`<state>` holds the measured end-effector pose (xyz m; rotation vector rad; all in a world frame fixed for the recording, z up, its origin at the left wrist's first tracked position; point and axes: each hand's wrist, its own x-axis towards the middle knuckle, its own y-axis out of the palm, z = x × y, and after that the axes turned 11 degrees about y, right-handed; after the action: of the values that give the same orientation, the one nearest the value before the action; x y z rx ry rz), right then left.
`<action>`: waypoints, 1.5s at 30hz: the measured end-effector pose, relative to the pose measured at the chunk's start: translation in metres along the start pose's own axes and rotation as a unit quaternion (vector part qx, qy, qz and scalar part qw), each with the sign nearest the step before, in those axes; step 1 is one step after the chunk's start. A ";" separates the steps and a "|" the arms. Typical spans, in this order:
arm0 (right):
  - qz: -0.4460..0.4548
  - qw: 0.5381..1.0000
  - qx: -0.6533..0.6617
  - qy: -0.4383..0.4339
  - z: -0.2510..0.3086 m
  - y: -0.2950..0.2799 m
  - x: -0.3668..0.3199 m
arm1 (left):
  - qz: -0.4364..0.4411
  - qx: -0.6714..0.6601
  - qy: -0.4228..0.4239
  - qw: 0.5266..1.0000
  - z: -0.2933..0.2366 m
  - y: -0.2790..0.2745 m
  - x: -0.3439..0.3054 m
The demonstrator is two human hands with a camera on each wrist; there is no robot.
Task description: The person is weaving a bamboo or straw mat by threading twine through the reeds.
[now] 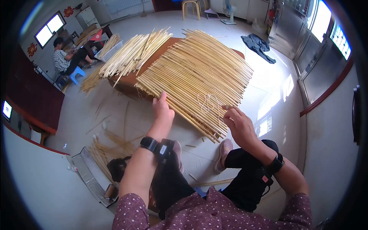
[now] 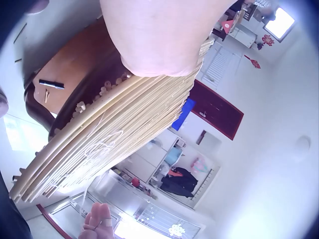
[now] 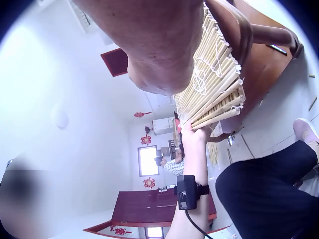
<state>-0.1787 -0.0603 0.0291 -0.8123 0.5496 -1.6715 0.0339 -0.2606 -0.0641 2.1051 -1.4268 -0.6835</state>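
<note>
A mat of straight, pale reed sticks (image 1: 199, 69) lies across a brown table, its front sticks jutting past the edge. My left hand (image 1: 164, 111) grips the front sticks near their left end, thumb on top and the other fingers hidden beneath. Loops of thin white string (image 1: 208, 102) rest on the mat's right part. At the mat's right front corner, my right hand (image 1: 240, 124) has curled fingers and pinches the string, which runs to that hand (image 2: 98, 222) in the left wrist view. The right fingertips are hidden in the right wrist view.
Loose sticks (image 1: 132, 53) are piled on the table's left part. Cut pieces and stalks lie on the floor, and a dark garment (image 1: 257, 46) lies at the right. A person (image 1: 63, 59) sits on a blue stool (image 1: 77, 74) at the far left.
</note>
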 end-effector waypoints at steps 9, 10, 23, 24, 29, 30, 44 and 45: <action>-0.097 0.955 0.223 0.169 -0.090 0.067 0.051 | -0.033 0.033 -0.085 0.995 0.073 -0.053 0.062; -0.095 0.954 0.220 0.180 -0.095 0.070 0.055 | -0.014 0.035 -0.100 0.994 0.074 -0.055 0.064; 0.033 0.967 0.113 0.228 -0.112 0.087 0.083 | 0.011 0.167 -0.227 0.959 0.063 -0.038 0.012; 0.033 0.965 0.113 0.233 -0.114 0.085 0.082 | 0.016 0.168 -0.262 0.950 0.059 -0.041 -0.006; 0.046 0.936 0.169 0.306 -0.114 0.072 0.077 | 0.159 0.138 -0.373 0.904 0.048 -0.039 -0.077; 0.047 0.935 0.169 0.308 -0.115 0.072 0.076 | 0.213 0.142 -0.384 0.887 0.049 -0.039 -0.080; 0.050 0.954 0.161 0.247 -0.101 0.080 0.083 | 0.221 0.185 -0.387 0.876 0.065 -0.031 -0.087; 0.053 0.955 0.158 0.245 -0.095 0.080 0.085 | 0.217 0.176 -0.387 0.879 0.066 -0.031 -0.089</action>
<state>-0.2091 -0.1682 -0.0716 -0.1258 0.6274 -1.8038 -0.0166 -0.1757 -0.1223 1.6814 -2.5228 -1.2217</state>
